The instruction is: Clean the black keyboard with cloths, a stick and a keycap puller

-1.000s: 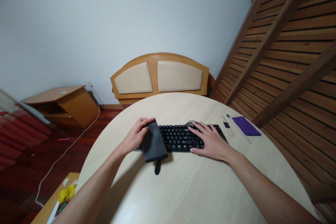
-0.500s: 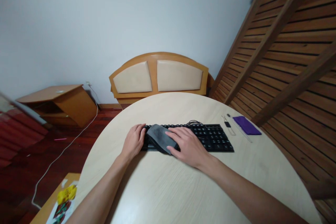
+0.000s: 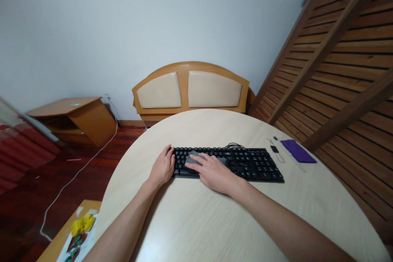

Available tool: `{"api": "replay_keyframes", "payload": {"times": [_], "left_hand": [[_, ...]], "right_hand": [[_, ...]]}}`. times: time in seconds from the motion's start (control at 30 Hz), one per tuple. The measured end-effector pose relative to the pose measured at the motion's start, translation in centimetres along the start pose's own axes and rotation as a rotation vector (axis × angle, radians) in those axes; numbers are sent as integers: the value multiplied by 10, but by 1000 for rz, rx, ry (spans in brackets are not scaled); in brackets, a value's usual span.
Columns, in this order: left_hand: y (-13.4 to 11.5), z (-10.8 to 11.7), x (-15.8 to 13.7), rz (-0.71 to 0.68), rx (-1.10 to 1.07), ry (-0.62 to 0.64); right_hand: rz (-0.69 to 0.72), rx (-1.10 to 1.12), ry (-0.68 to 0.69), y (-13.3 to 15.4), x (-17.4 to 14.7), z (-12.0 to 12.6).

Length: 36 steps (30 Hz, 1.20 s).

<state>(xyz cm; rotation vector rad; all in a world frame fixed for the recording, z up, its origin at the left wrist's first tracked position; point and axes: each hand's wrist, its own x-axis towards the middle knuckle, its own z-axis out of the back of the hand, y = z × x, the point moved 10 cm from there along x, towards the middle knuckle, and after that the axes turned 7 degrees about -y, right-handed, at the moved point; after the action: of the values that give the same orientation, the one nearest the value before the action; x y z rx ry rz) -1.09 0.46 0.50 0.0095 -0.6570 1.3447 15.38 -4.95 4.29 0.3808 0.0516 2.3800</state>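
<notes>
A black keyboard (image 3: 254, 163) lies on the round pale table, its bundled cable (image 3: 234, 145) behind it. At its left end, my left hand (image 3: 163, 166) grips the edge, thumb and fingers against the side. My right hand (image 3: 212, 171) rests over the left half of the keys, pressing a grey folded cloth (image 3: 194, 156) onto them. Most of the cloth is hidden under the palm; parts show past the fingertips and above the knuckles.
Right of the keyboard lie a purple cloth (image 3: 297, 151), a thin pale stick-like tool (image 3: 290, 155) and a small wire-looped tool with a black middle (image 3: 274, 148). A low stand (image 3: 89, 208) with a yellow item (image 3: 82, 224) is at lower left.
My right hand has slid the grey cloth over the keys, and less of the cloth shows now. My left hand stays on the keyboard's left end. The view has shifted slightly.
</notes>
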Motion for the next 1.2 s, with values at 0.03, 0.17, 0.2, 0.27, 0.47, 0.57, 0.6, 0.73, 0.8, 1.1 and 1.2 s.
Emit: {"api": "replay_keyframes", "payload": {"times": [0.03,0.17,0.2,0.27,0.47,0.57,0.6,0.73,0.8,1.1,1.2], "left_hand": [[-1,0,0,1,6,3],[-3,1,0,8,10,-3],[-3,1,-1,4,5,-11],[-7,1,-1,-32,-20,-15],[-10,-7,1,-104,-104,74],[-5,-12,0,-86,-95,99],[-4,-13,0,-84,-90,100],[-2,-14,-2,-94,-67,93],[-2,-15,-2,-97,-50,99],[-3,-13,1,-88,-42,100],[-1,-15,1,-79,-74,98]], "right_hand": [[5,-5,24,-3,-6,2],[-12,-23,41,-18,-16,15],[-19,-24,24,-20,-13,20],[-31,-15,-33,-22,-2,30],[-2,32,-130,-11,60,30],[31,-7,-59,-8,80,8],[36,-18,-38,-9,82,1],[36,-40,-19,-18,76,-7],[30,-46,-19,-26,68,-5],[-81,-96,26,-63,22,13],[-135,-165,51,-68,11,22]]}}
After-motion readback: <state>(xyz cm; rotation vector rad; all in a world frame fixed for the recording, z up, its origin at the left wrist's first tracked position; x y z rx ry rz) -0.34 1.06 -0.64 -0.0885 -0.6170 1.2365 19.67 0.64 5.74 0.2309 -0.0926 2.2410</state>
